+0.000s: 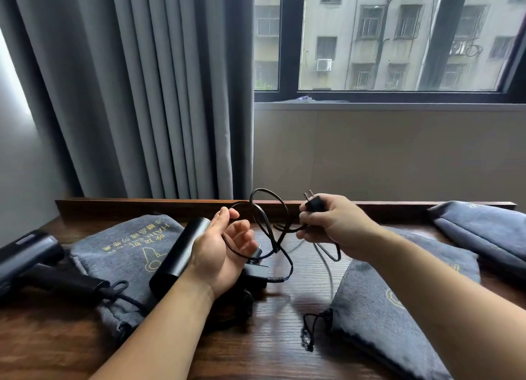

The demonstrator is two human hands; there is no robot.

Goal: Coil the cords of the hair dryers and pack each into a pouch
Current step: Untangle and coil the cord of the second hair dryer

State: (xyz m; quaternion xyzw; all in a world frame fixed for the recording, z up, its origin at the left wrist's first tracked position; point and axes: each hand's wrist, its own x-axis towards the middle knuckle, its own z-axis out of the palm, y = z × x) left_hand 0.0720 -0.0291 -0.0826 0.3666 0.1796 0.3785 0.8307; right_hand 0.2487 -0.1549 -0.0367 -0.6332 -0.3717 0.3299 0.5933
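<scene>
The dark wooden surface (270, 351) ran across the foreground. On its near right lay a grey pouch (384, 308), its black drawstring (310, 331) trailing off the mouth. To the left, a second pouch (128, 246) with gold lettering lay under the barrel of a black hair dryer (182, 251), and another dryer (31, 260) rested at the left edge.

Above the middle, the left grip (225, 251) was palm up, fingers loosely curled, with the cord (267, 228) looped across the palm. The right grip (333, 226) was closed around the plug (313, 203), prongs pointing up, its lower fingers pinching the cord.

A third pouch (484, 228) lay at the far right near the raised back edge (142, 206). Behind stood a grey curtain (142, 95), a beige wall panel (398, 152) and a dark-framed window (290, 38) facing an apartment block (370, 23).
</scene>
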